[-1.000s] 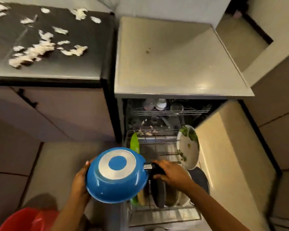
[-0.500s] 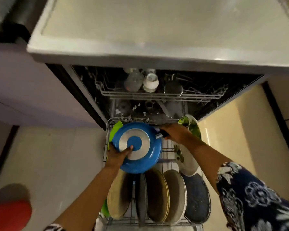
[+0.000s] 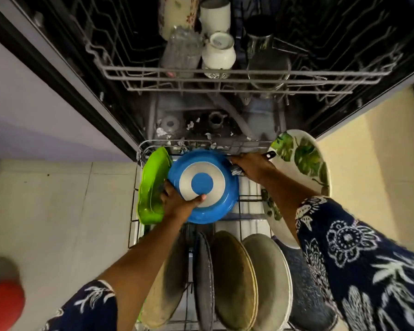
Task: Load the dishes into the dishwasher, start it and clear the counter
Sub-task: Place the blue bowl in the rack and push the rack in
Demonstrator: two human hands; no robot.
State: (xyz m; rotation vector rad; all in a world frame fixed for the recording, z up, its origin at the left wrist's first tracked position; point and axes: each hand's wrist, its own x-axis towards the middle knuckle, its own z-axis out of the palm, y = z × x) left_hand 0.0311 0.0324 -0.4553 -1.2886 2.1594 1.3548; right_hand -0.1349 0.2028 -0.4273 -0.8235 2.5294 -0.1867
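Closer now: you have leaned in toward the dishwasher (image 3: pixel 215 120), and both hands have stayed on the blue pan (image 3: pixel 202 183). Your left hand (image 3: pixel 177 204) grips the pan's rim at 7 o'clock, with the thumb pressed on the silver bottom. Your right hand (image 3: pixel 253 168) is curled round the black handle (image 3: pixel 269 154) at 2 o'clock. The pan's bottom faces you, at the back of the lower rack (image 3: pixel 153 142). A green plate (image 3: pixel 153 185) stands just beside it at 9 o'clock, a leaf plate (image 3: pixel 301 158) at 3 o'clock, and a row of plates (image 3: pixel 234 278) at 6 o'clock. Cups (image 3: pixel 219 52) sit in the top rack (image 3: pixel 225 74) at 12 o'clock.
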